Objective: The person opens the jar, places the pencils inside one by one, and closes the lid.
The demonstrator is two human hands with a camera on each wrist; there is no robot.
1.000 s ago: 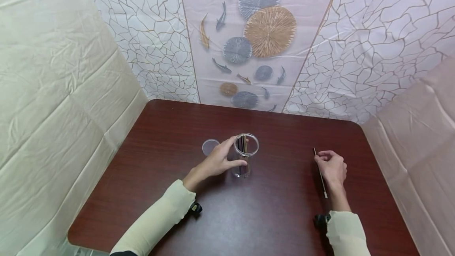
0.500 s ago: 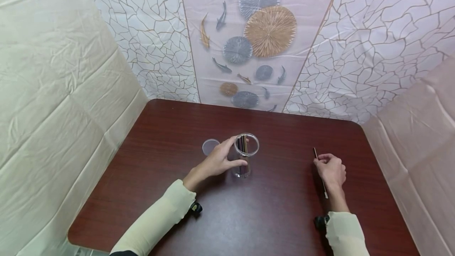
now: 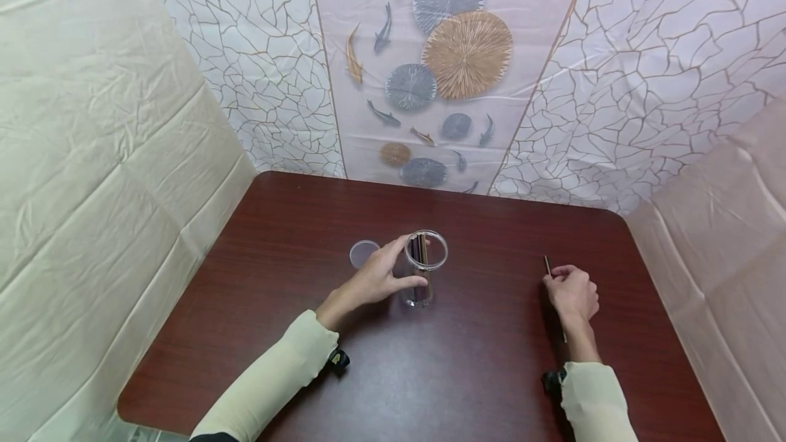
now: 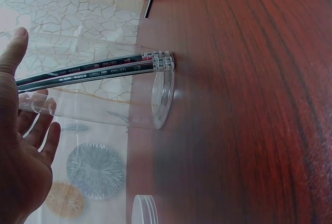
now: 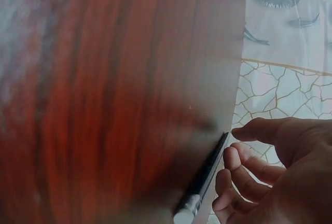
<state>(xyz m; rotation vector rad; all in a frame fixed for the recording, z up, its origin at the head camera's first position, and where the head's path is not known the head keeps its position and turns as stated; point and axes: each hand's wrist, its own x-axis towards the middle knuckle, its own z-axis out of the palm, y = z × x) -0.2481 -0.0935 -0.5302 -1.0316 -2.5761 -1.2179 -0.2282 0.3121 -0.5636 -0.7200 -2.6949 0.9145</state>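
Note:
My left hand [image 3: 376, 280] grips a clear plastic jar [image 3: 419, 303], thumb on the near side and fingers round the far side. The jar stands upright on the table, open at the top. Inside lean several dark pencils [image 4: 111, 69] with metal-banded ends at the bottom, seen in the left wrist view. Over to the right, my right hand [image 3: 574, 295] pinches a single dark pencil [image 5: 201, 180] between thumb and fingertips, just above the table. In the right wrist view its white eraser end points toward the camera. The head view mostly hides that end behind the wrist.
A round clear lid [image 3: 364, 254] lies on the table left of the jar, behind my left hand. The dark red wooden table [image 3: 393, 374] has rounded far corners. Patterned cloth [image 3: 270, 74] hangs behind it, and pale cloth walls stand on both sides.
The right hand and its pencil have shifted very slightly to the right, and the eraser end has gone from sight behind the wrist. The left hand and jar have stayed put.

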